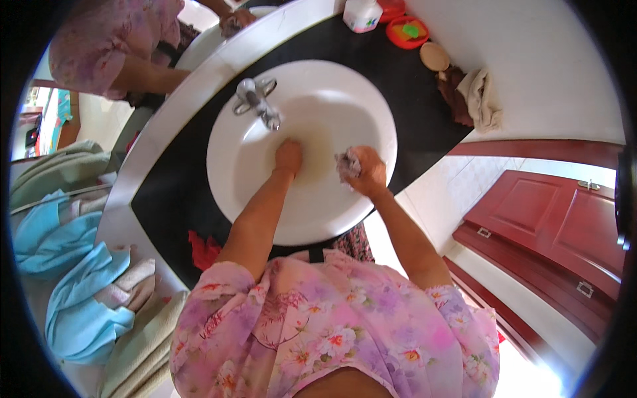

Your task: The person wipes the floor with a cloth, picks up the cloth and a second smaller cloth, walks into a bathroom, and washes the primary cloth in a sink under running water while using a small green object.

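Observation:
A white oval washbasin (229, 176) is set in a black countertop. Cloudy, yellowish water (320, 149) lies in its bottom. My left hand (288, 158) reaches down into the basin near the tap, at the water. Its fingers point away and down, so I cannot see whether they are closed. My right hand (371, 171) is over the basin's right side, closed around a crumpled, wet-looking greyish-purple cloth (348, 166). Part of the cloth bunches out beyond the fingers on the left. Behind my left hand rises a chrome tap (257, 105), its spout pointing over the basin.
At the back right stand a white bottle (362, 14), a red round dish (407, 32) and a beige oval item (434, 57). Brown and beige cloths (481, 99) lie at the counter's right end. Blue towels (89, 298) hang at left, below a mirror. A red cloth (202, 251) rests on the near-left counter.

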### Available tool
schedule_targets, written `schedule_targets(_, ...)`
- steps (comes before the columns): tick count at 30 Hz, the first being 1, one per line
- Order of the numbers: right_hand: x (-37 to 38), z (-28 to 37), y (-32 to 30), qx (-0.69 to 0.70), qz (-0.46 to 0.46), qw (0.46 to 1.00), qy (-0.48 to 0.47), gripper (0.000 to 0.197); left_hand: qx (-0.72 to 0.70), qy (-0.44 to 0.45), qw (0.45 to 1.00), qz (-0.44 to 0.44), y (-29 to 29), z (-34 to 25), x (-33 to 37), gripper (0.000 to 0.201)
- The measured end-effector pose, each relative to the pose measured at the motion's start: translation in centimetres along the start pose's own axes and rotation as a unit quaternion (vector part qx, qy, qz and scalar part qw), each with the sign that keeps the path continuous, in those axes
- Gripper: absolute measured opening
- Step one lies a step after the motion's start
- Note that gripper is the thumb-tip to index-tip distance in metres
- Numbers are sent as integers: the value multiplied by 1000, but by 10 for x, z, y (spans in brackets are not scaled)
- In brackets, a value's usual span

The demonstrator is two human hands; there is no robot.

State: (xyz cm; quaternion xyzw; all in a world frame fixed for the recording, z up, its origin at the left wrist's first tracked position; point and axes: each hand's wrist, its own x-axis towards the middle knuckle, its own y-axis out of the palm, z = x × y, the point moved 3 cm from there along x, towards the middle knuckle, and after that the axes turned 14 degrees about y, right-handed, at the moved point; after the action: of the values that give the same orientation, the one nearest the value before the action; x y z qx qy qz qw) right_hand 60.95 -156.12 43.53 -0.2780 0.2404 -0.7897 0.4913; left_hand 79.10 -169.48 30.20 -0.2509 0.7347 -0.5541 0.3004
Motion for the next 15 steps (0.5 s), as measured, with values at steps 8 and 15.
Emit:
schedule_targets(8,2,4,-3,-12,19,999,23,51,-172,-117,974,-86,2,31,-52,36)
schedule_targets(15,1,6,-1,-22,5,999,26,49,-278,-162,939,-120,-54,39,-82,19)
